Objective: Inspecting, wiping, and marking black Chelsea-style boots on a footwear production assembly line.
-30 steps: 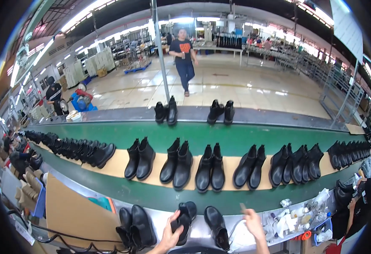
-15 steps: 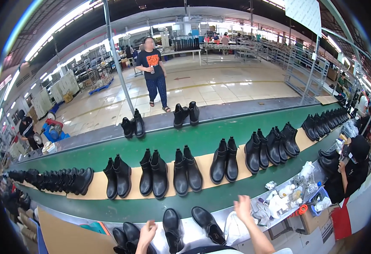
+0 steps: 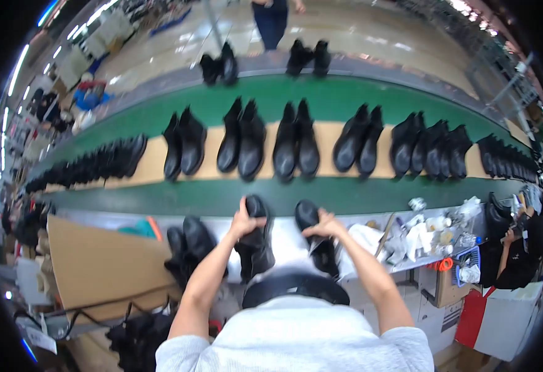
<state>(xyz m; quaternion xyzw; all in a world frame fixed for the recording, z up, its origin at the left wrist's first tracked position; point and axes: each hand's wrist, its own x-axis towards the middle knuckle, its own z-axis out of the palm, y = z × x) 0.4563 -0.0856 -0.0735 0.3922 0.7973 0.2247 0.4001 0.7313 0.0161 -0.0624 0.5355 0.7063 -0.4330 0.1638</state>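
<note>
Two black ankle boots stand apart on the pale worktop in front of me, toes toward the belt. My left hand [image 3: 245,224] grips the left boot [image 3: 256,253] across its instep, thumb lying over the top. Around the right boot [image 3: 306,213] my right hand [image 3: 326,225] is closed in the same way, its thumb over the upper and the toe showing beyond. Both boots rest on the worktop. Beside my left forearm stands another pair of black boots [image 3: 198,237], touched by neither hand. The undersides of my fingers are partly hidden.
Pairs of black boots [image 3: 249,139] line brown cardboard on a green belt [image 3: 222,197]. More boots stand on the far ledge. A large cardboard sheet [image 3: 107,263] is at left. Bottles, cloths [image 3: 419,240] and a blue basket [image 3: 468,263] lie right, near a co-worker [image 3: 519,248].
My view has tilted down. Both hands have come from beside the two boots onto them and taken hold. The person across the belt is now cut off by the top edge.
</note>
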